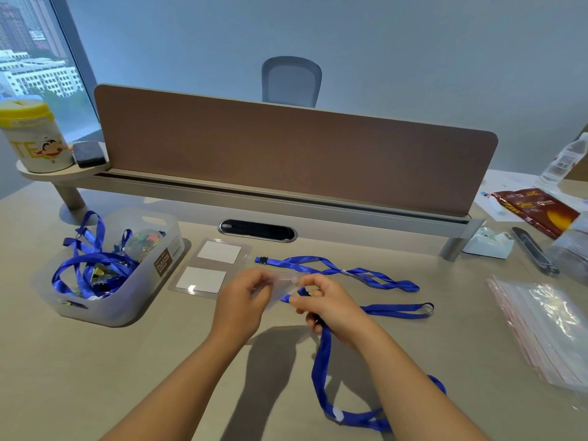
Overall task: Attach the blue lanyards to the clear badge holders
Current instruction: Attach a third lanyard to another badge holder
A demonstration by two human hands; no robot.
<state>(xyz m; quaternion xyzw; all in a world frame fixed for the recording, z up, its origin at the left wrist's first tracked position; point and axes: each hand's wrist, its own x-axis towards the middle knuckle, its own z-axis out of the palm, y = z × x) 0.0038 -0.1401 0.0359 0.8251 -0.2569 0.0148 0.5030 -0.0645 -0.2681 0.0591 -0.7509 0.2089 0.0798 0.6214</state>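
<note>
Setting: a beige desk [95, 361] seen from above, with a brown divider panel [286, 154] standing across its far edge.
Left hand [245, 300]: raised just above the desk at centre, fingers closed on a clear badge holder [280, 289], which it keeps tilted in the air.
Right hand [327, 305]: just beside the left, fingers pinched on the end of a blue lanyard [323, 361] right at the holder's edge; whether the clip is fastened to it cannot be made out.
Held lanyard: its strap drops from the right hand, loops across the desk toward the viewer and passes under the right forearm.
Storage bin [105, 313]: a translucent plastic tub at the left, holding a tangle of more blue lanyards [86, 262], some spilling over its rim, plus a clear round tub of coloured clips [144, 243].
Finished pieces: two badge holders with white cards [206, 265] lie flat side by side next to the bin; one is touching the black clip of a second lanyard [334, 268] stretched out to the right.
Bag stack [544, 326]: clear zip bags piled at the right edge.
Shelf: a yellow-lidded canister [35, 138] sits at far left.
</note>
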